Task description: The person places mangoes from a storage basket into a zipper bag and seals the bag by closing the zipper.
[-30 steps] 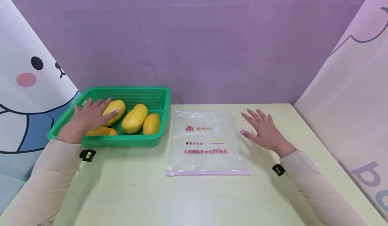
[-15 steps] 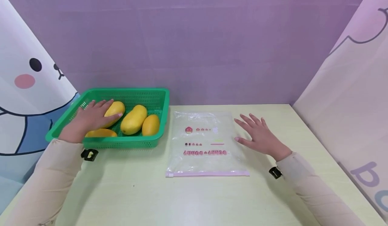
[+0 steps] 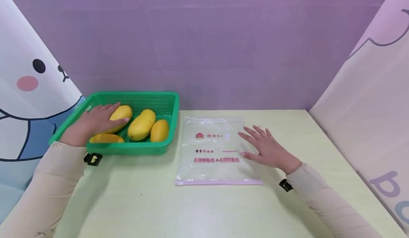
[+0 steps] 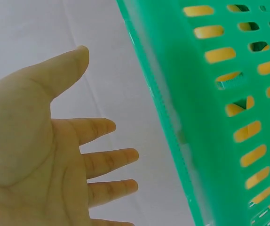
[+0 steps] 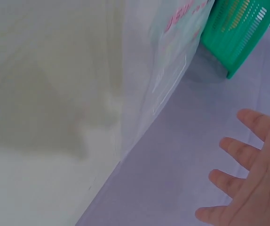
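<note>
My left hand hovers over the left side of a green plastic basket, fingers spread and holding nothing. Several yellow mangoes lie in the basket; one mango is partly covered by that hand in the head view. Another mango sits mid-basket. In the left wrist view the palm faces the basket's slotted wall with a gap between. My right hand is held with straight, spread fingers above the right edge of a clear zip bag, which lies flat with pink print and a pink slider strip.
The pale tabletop stretches in front of the basket and bag. A purple cloth backdrop rises behind the table, with printed cartoon panels on both sides. Black camera mounts sit on the wrists.
My right hand has moved left and slightly down, from beside the bag to over its right edge. The left hand stays over the basket, with its fingers drawn closer together.
</note>
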`<state>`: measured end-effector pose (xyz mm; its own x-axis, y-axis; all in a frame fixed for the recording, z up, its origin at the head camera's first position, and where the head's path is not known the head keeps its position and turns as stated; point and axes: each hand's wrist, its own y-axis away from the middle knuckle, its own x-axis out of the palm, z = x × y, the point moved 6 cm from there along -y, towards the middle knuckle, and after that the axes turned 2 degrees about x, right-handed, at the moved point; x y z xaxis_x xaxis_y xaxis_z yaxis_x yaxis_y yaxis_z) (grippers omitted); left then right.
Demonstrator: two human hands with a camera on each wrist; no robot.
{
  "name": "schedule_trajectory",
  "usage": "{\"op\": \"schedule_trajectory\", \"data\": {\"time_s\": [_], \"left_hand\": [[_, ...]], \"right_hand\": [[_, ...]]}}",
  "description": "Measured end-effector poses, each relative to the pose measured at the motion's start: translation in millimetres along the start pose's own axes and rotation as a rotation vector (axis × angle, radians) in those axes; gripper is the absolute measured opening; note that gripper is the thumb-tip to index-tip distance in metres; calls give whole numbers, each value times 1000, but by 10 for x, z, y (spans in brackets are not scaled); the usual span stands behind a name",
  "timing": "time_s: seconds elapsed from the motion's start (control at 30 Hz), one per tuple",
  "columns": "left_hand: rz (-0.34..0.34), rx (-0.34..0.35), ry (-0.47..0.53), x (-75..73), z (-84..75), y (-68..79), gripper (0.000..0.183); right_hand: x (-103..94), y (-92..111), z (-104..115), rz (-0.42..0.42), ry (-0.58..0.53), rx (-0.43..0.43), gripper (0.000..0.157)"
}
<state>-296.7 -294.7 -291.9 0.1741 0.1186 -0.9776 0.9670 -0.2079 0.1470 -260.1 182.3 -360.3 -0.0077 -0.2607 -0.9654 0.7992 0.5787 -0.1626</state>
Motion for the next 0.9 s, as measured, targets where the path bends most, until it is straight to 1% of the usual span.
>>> {"op": "schedule_trajectory", "data": {"time_s": [0.2, 0.37, 0.63, 0.8, 0.9], "left_hand": [[10, 24, -48, -83, -20, -32, 88], [15, 36, -55, -185, -48, -68, 86], [45, 29, -30, -235, -95, -94, 89], [52, 36, -20, -286, -147, -122, 89], [63, 37, -11, -300, -154, -149, 88]], "right_hand": [[66, 4, 107, 36, 1, -45, 67], [98, 0, 182, 53, -7, -62, 67], [200, 18, 279, 100, -18, -81, 69], [246, 30, 353, 122, -41, -109, 69], [285, 35, 409, 142, -39, -140, 69]]}}
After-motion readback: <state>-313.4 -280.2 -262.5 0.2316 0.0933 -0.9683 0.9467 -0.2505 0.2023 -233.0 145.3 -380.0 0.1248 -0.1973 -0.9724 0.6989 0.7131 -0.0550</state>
